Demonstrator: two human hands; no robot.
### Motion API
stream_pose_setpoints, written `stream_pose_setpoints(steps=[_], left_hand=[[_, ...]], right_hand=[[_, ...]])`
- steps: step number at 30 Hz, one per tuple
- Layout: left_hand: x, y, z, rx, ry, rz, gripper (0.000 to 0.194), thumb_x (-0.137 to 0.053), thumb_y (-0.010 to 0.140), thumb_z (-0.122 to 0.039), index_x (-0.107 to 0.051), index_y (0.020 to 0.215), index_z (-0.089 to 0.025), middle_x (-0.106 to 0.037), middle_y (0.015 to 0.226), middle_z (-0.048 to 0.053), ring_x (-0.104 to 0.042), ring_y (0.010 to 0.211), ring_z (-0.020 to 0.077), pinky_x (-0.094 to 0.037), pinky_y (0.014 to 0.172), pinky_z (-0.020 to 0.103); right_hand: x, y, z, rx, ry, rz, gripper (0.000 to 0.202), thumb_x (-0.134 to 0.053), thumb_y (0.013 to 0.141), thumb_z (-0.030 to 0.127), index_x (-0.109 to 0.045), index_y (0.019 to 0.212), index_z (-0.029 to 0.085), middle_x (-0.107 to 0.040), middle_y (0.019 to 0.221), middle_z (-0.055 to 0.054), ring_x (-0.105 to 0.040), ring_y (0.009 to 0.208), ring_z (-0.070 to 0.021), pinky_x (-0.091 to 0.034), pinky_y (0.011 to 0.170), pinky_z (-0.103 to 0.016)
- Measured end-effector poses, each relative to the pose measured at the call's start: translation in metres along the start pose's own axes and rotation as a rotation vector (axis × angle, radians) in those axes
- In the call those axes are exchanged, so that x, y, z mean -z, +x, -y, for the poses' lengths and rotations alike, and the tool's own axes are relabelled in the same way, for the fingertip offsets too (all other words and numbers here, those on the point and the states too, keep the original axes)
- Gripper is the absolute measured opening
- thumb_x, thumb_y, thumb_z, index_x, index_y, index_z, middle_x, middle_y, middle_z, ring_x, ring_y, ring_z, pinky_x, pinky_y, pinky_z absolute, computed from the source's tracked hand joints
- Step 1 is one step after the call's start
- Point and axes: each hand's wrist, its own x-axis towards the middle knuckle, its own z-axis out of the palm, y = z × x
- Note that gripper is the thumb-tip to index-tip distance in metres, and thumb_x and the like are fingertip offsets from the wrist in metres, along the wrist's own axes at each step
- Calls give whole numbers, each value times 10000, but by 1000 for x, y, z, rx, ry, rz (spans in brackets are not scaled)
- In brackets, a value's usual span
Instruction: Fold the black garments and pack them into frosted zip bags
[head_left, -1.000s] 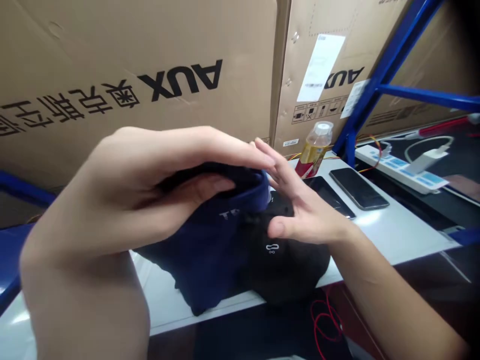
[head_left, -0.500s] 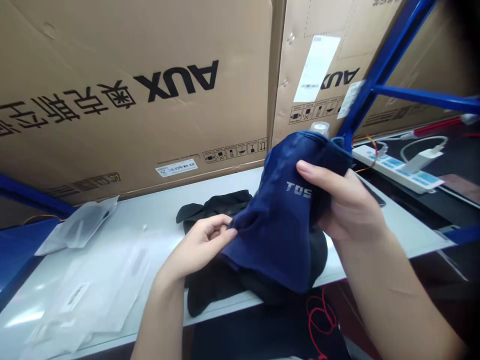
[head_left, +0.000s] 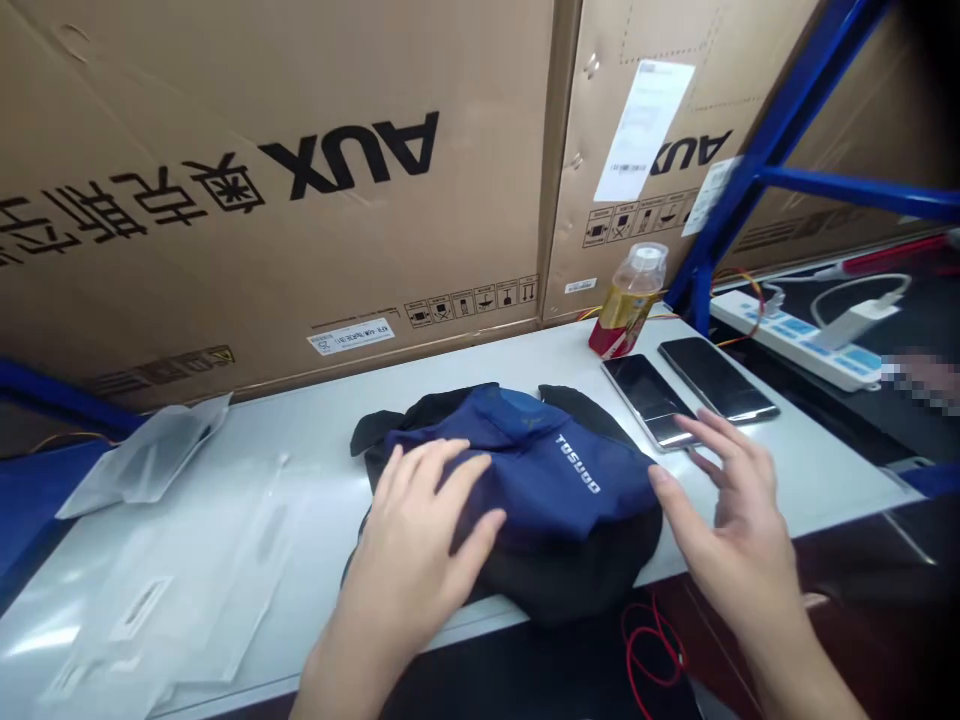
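A navy blue piece of fabric (head_left: 540, 465) with white lettering lies loosely spread on a bundle of black cloth (head_left: 577, 590) at the front of the shelf. Its exact kind of garment does not show. Over its left part my left hand (head_left: 420, 530) is laid with the fingers spread. Whether the fingers press on the fabric is hard to see. To the right, my right hand (head_left: 731, 515) is open, its thumb tip at the fabric's right edge. Neither hand grips anything.
Two phones (head_left: 649, 400) (head_left: 716, 378) lie behind my right hand, near a drink bottle (head_left: 628, 305). Clear plastic bags (head_left: 202, 570) cover the shelf's left side. Large cartons (head_left: 300, 280) stand at the back. A blue post (head_left: 795, 110) and a power strip (head_left: 795, 340) are at right.
The navy fabric, held up in both hands before, now lies on the black bundle. Both hands have let go and opened; the right has moved lower. The bottle and phones have come into fuller view.
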Motion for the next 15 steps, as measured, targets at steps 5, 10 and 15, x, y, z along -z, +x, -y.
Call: stream_pose_setpoints(steps=[5, 10, 15], left_hand=[[-31, -27, -3, -87, 27, 114, 371, -641, 1006, -340, -663, 1372, -287, -655, 1455, 86, -531, 1418, 401, -224, 1196, 842], [10, -12, 21, -137, 18, 54, 549, -410, 997, -51, -694, 1359, -351, -705, 1397, 27, -536, 1438, 310, -173, 1253, 785], [38, -12, 64, -201, 39, 173, 656, -419, 777, 40, -820, 1055, -398, -701, 1409, -54, -605, 1373, 276, -230, 1292, 691]], right_hand=[[29, 28, -8, 439, -245, 653, 439, -614, 1002, 395, -613, 1441, 388, -477, 1643, -40, -369, 1556, -387, -476, 1173, -625], [27, 27, 13, 583, -239, 739, 276, -535, 1030, 222, -734, 1198, 313, -719, 1347, -70, -658, 1278, -308, -600, 1001, -510], [23, 16, 50, 546, -21, 942, 250, -664, 1002, 349, -722, 1244, 331, -746, 1265, -40, -719, 1131, -228, -617, 947, -347]])
